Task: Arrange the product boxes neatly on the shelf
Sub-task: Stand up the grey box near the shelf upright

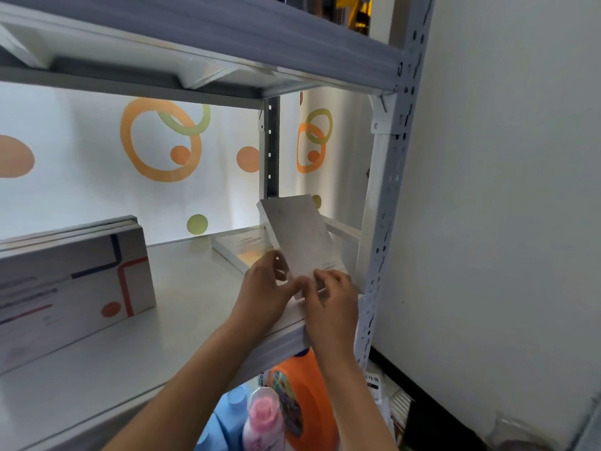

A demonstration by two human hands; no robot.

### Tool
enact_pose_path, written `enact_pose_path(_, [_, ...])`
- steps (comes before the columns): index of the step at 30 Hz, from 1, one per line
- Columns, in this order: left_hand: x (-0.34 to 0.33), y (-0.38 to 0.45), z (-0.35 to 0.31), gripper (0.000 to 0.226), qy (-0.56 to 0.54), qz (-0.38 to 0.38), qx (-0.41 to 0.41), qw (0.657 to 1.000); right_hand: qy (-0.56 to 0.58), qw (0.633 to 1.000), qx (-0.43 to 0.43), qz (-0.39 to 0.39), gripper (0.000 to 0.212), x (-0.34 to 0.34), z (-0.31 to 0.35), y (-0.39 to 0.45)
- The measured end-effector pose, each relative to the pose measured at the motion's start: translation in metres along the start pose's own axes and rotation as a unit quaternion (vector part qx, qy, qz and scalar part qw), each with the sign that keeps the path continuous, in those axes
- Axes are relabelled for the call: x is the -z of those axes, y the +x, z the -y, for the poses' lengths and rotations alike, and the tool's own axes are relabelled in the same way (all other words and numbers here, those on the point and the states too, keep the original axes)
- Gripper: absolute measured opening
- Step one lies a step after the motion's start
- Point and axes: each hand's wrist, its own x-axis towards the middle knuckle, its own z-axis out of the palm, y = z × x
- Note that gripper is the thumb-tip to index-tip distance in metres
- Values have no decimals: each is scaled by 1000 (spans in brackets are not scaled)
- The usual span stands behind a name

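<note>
While both hands meet at the near right corner of the white shelf board (136,346), they hold a thin white product box (299,236) tilted up on its near edge, its far end leaning toward the rear upright post (271,148). The left hand (263,294) pinches the box's lower left edge with curled fingers and thumb; the right hand (331,301) grips its lower right corner, fingers curled over the near edge. Just behind and left of it, a second flat box (242,247) lies on the board, its near portion hidden by the hands. The perforated front post (387,203) stands close on the right, and a white side rail (343,229) crosses just past the tilted box's right edge, leaving little room there. Far to the left, a row of upright boxes with orange and navy lines (74,281) stands well apart, with bare board between. Below the shelf's front lip sit an orange detergent jug (309,402) and a pink-capped bottle (263,421)
</note>
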Motion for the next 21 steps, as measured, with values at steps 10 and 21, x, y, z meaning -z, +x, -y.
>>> enact_pose_path(10, [68,-20,5,44,-156,-71,167,971,-7,999,-34,42,25,2,25,37])
enact_pose_path(21, [121,-70,20,44,-94,-109,145,979,-257,929,-34,263,97,-62,49,86])
